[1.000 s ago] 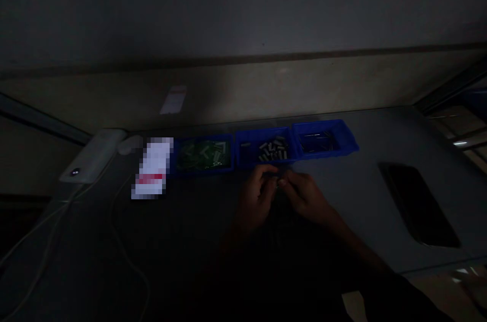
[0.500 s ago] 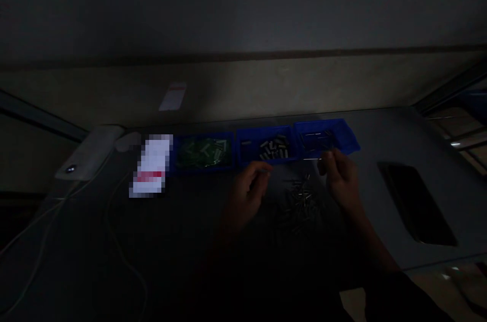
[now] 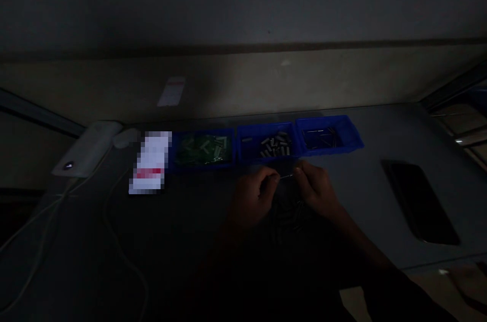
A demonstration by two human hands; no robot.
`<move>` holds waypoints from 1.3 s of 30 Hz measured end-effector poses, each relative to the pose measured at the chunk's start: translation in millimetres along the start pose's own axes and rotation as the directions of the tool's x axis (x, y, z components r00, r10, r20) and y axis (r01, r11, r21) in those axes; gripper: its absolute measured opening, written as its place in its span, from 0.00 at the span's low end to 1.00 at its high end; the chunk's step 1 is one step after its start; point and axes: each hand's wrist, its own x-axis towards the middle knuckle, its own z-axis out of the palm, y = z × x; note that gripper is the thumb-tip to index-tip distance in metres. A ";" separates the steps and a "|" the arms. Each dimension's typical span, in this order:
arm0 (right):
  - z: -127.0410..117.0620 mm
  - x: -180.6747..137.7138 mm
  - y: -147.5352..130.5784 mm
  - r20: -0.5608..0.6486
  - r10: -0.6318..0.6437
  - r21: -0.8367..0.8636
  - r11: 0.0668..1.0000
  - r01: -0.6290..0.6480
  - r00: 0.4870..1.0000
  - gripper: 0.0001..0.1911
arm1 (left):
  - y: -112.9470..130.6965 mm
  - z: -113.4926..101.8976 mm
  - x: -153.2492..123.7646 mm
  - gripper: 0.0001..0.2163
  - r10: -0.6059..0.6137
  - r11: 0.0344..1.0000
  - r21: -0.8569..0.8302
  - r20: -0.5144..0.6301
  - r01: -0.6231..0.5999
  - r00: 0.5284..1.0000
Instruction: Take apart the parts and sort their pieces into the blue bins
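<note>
Metal pin (image 3: 286, 176), thin, bridges the left hand (image 3: 255, 195) and right hand (image 3: 312, 185), just below and right of frame centre. I read the right as pinching the pin's right end; left fingertips are drawn together at the other end, can't tell what they grip. Loose metal pieces (image 3: 287, 213) lie dim under the hands. Middle blue bin (image 3: 248, 149), just above them, holds short cylinders (image 3: 276, 144). Dark slab (image 3: 424, 203) at right of frame.

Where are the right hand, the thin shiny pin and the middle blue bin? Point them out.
Right hand (image 3: 315, 188): head view, back of the hand.
Thin shiny pin (image 3: 286, 176): head view, middle of its exposed length.
Middle blue bin (image 3: 248, 149): head view, bare floor towards its left side.
</note>
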 end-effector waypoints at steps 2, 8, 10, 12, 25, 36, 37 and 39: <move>-0.1 -0.2 -0.3 0.004 -0.013 0.007 1.000 0.013 1.000 0.15 | 0.0 0.4 -0.7 0.10 0.016 1.000 0.010 0.019 -0.017 1.000; 1.5 -1.1 -2.0 0.028 -0.042 -0.016 0.999 0.042 0.999 0.14 | 3.5 3.8 -1.9 0.09 0.044 0.998 0.044 0.047 -0.046 0.998; 2.3 -1.4 -3.2 0.040 -0.056 -0.021 0.998 0.057 0.998 0.15 | 3.7 4.1 -1.8 0.10 0.048 0.998 0.049 0.058 -0.051 0.997; 2.7 -1.6 -4.3 0.043 -0.069 -0.017 0.997 0.069 0.997 0.15 | 3.5 3.8 -1.8 0.10 0.049 0.998 0.046 0.063 -0.052 0.997; -2.4 -2.7 -0.9 -0.009 -0.026 -0.016 1.000 0.025 1.000 0.15 | 2.1 -1.6 -1.5 0.09 0.032 0.998 0.052 0.020 -0.033 0.999; -1.5 -3.8 -2.6 -0.036 -0.023 0.044 0.999 0.025 0.999 0.05 | 2.7 -7.0 -0.9 0.09 0.012 0.999 0.044 -0.030 -0.010 0.999; -1.4 -3.8 -2.6 -0.042 -0.025 0.046 0.999 0.027 0.999 0.05 | 2.6 -7.0 -0.8 0.09 0.012 0.999 0.044 -0.030 -0.011 0.999; -1.3 -4.0 -2.6 -0.044 -0.021 0.051 0.998 0.024 0.999 0.03 | 2.6 -7.1 -0.6 0.09 0.016 0.999 0.040 -0.028 -0.015 0.999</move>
